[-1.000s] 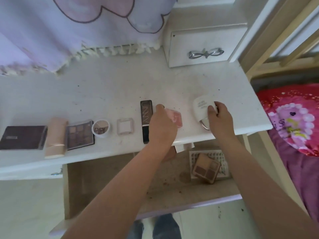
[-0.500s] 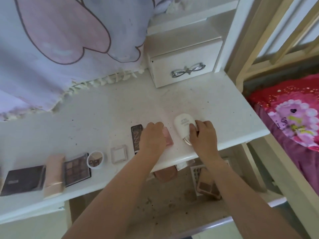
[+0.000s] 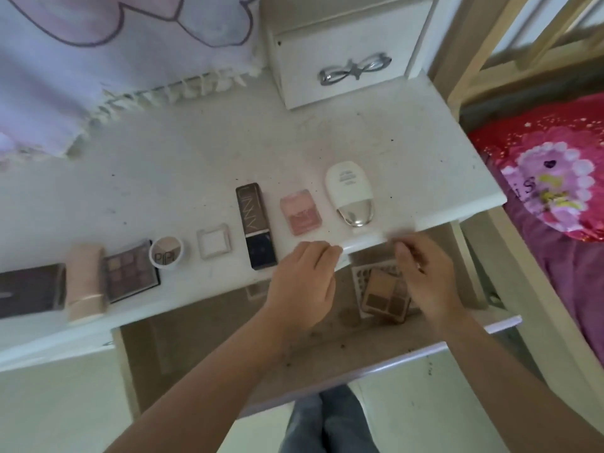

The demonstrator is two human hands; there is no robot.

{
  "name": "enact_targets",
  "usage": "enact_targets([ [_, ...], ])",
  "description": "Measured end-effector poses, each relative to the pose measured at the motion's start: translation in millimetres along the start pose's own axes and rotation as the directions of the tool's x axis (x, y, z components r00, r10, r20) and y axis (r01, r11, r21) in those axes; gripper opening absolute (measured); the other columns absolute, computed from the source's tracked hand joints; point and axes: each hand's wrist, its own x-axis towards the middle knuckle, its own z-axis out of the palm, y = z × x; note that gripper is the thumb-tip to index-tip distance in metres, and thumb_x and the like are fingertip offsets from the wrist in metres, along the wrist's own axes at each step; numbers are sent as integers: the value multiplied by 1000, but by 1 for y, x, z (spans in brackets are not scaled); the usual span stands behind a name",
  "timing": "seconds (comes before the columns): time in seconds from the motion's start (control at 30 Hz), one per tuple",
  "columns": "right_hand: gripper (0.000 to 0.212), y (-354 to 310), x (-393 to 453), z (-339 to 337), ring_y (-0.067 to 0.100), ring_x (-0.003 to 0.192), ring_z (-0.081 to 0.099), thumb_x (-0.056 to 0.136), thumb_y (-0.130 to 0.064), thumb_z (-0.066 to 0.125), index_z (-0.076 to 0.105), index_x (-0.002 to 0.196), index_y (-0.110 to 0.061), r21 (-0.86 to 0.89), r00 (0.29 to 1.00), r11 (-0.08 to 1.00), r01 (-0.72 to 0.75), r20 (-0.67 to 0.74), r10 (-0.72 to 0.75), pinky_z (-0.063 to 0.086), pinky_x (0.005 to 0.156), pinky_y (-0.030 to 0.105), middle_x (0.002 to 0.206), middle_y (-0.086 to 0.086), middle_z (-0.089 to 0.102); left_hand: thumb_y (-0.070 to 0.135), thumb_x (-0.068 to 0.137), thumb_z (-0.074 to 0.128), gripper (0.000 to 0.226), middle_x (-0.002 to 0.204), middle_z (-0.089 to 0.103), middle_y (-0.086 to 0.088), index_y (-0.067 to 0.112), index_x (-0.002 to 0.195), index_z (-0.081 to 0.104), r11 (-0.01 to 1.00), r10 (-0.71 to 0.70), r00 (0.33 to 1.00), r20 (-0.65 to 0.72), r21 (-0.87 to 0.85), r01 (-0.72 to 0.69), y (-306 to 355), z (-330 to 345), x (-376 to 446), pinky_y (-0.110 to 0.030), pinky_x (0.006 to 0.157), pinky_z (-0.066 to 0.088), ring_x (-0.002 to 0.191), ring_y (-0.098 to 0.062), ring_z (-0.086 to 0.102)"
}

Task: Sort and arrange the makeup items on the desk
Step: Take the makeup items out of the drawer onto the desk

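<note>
Now both hands [image 3: 362, 276] hover empty beside the desk [image 3: 228, 158] edge.

Makeup items [image 3: 251, 225] rowed along desk [image 3: 425, 152]

Soft, even daylight washes the pale desk [image 3: 425, 132]; shadows are faint. Fingertips [image 3: 400, 238] smear with motion blur, and wide-angle distortion bends the edges.

white desk [image 3: 425, 152] | sm drawer box [image 3: 346, 44] | lilac cloth [image 3: 98, 60] | red bedding [image 3: 555, 178] | daylight
</note>
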Motion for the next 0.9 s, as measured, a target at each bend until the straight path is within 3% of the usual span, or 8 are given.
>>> enact_targets([
  [0.1, 20, 26, -17, -13, 21, 86, 57, 90, -12, 55, 64, 106, -4, -279, 970, 951, -132, 162, 182, 36, 61, 10, 99, 13, 65, 19, 79, 42, 29, 90, 66, -5, 10, 96, 64, 993, -35, 966, 257, -102, 64, 11, 29, -31, -24, 60, 53, 77, -18, 63],
  [0.23, 49, 50, -14, -14, 31, 113, 50, 84, -30, 63, 50, 126, -11, -672, 847, 740, -44, 368, 384, 41, 86, 29, 125, 16, 53, 16, 93, 43, 27, 119, 53, -9, 10, 118, 49, 904, -282, 704, 652, -65, 422, 23, 61, -45, -33, 89, 45, 107, -24, 53],
  [0.33, 74, 63, -9, 12, 31, 124, 40, 80, -47, 63, 32, 138, -12, -797, 825, 592, 119, 411, 387, 41, 98, 39, 136, 14, 40, 12, 90, 46, 27, 120, 54, -14, 6, 117, 48, 833, -344, 595, 726, -57, 550, 30, 78, -40, -34, 89, 43, 109, -27, 53],
  [0.47, 78, 68, -13, 45, 31, 111, 51, 77, -41, 68, 34, 136, -3, -877, 867, 420, 235, 384, 316, 48, 83, 37, 126, 18, 48, 9, 88, 48, 27, 119, 54, -16, 5, 115, 48, 810, -397, 591, 703, -35, 586, 33, 87, -34, -36, 88, 44, 109, -30, 53],
  [0.6, 88, 66, 2, 21, 31, 123, 37, 76, -45, 64, 16, 140, -8, -818, 804, 474, 327, 504, 316, 37, 101, 41, 135, 16, 32, 6, 91, 44, 34, 127, 46, -12, 10, 125, 43, 834, -429, 653, 624, -4, 552, 42, 94, -27, -33, 91, 44, 114, -25, 48],
  [0.73, 86, 52, 8, -36, 26, 121, 40, 73, -55, 61, 21, 136, -12, -851, 833, 468, 237, 426, 353, 39, 99, 34, 131, 11, 36, 12, 89, 50, 48, 141, 36, -13, 8, 135, 38, 893, -367, 737, 567, -6, 449, 64, 111, -9, -35, 102, 40, 130, -26, 36],
  [0.83, 91, 51, 10, -71, 25, 122, 40, 71, -57, 63, 19, 137, -12, -844, 835, 516, 148, 387, 392, 38, 100, 32, 133, 10, 36, 15, 48, 83, 68, 123, 59, -21, 4, 112, 64, 941, -328, 756, 567, 131, 311, 73, 122, 10, -37, 87, 52, 115, -34, 58],
  [0.9, 90, 57, 14, -84, 23, 120, 41, 71, -57, 63, 20, 137, -14, -828, 837, 542, 147, 396, 378, 38, 98, 30, 131, 9, 37, 13, 47, 81, 72, 127, 54, -27, 2, 116, 62, 943, -333, 742, 582, 230, 242, 73, 131, 16, -45, 95, 46, 119, -40, 53],
])
